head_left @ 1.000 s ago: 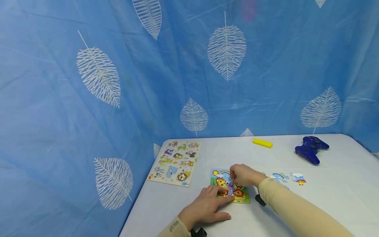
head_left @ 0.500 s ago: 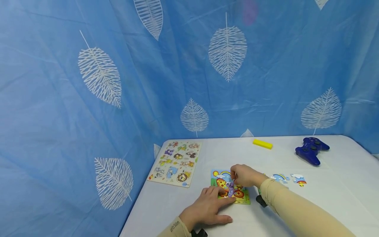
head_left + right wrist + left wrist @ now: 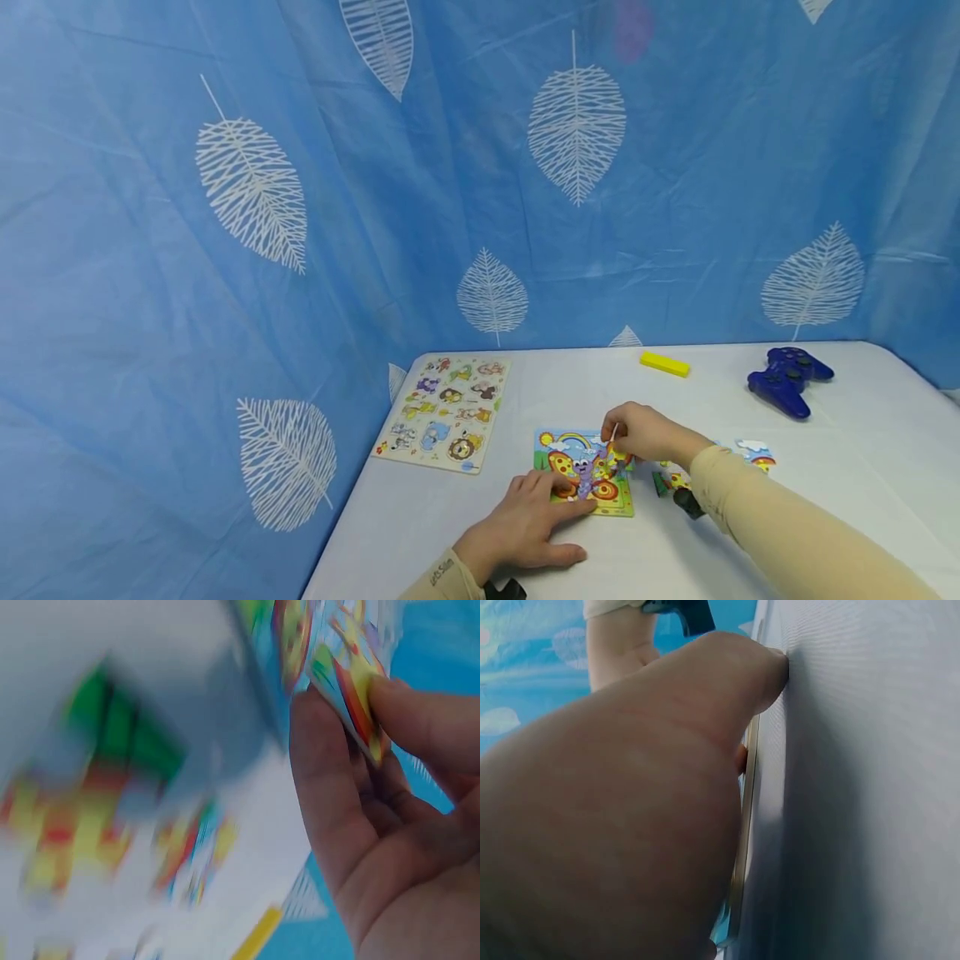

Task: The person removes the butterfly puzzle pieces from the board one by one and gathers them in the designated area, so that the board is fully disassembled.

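Observation:
In the head view, a colourful butterfly jigsaw puzzle point(image 3: 619, 505) lies on the white table. My left hand point(image 3: 517, 518) rests on its lower left part, fingers spread and fairly straight; the left wrist view shows mostly the back of the thumb side beside the board's edge point(image 3: 744, 859). Over the right side of the puzzle, my right hand point(image 3: 647, 433) pinches a jigsaw piece point(image 3: 351, 694) printed in red, yellow and green. The piece is tilted up between thumb and fingers, and overlaps the board in the right wrist view.
Several loose jigsaw pieces point(image 3: 753, 452) lie right of the puzzle, some hidden behind the right forearm. An animal puzzle board point(image 3: 442, 412) lies at the back left. Farther back are a yellow block point(image 3: 664, 363) and a blue game controller point(image 3: 789, 380). A blue leaf-patterned curtain point(image 3: 420, 208) hangs behind.
My right hand has moved right and slightly up from the middle of the puzzle, with a tilted jigsaw piece now showing in its fingers. More of the butterfly is uncovered. My left hand has stayed put.

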`<state>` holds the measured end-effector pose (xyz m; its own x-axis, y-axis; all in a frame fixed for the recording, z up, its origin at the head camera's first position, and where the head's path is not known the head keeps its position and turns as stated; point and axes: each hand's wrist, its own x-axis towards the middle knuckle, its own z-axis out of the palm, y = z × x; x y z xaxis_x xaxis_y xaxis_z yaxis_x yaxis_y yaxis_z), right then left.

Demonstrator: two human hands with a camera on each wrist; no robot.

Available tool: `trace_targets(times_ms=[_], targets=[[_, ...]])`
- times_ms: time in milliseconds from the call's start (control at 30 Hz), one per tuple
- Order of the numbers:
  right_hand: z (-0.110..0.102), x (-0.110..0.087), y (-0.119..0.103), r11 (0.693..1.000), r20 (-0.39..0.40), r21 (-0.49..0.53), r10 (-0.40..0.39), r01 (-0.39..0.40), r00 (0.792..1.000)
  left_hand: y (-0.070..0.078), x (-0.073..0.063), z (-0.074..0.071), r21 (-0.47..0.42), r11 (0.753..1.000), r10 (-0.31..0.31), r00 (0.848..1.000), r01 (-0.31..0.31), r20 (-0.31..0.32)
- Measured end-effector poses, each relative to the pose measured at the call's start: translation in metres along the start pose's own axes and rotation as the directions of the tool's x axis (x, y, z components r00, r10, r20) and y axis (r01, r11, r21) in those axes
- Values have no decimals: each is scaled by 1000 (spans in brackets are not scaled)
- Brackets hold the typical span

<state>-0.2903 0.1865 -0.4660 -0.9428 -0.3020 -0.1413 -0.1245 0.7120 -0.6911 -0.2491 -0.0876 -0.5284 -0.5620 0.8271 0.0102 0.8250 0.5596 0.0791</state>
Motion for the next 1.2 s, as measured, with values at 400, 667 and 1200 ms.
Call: trace_targets(times_ms=[400, 667, 1200], targets=[[-77, -62, 75, 982, 89, -9, 189, -189, 978, -2, 1, 5, -8, 1000, 13, 1000, -13, -23], [-91, -90, 106, 952, 67, -59, 305, -302, 950, -2, 0, 4, -2, 1000, 13, 1000, -13, -26], [-83, -93, 124, 958, 30, -112, 270, -266, 962, -2, 1, 1, 6, 1000, 25, 999, -24, -42]])
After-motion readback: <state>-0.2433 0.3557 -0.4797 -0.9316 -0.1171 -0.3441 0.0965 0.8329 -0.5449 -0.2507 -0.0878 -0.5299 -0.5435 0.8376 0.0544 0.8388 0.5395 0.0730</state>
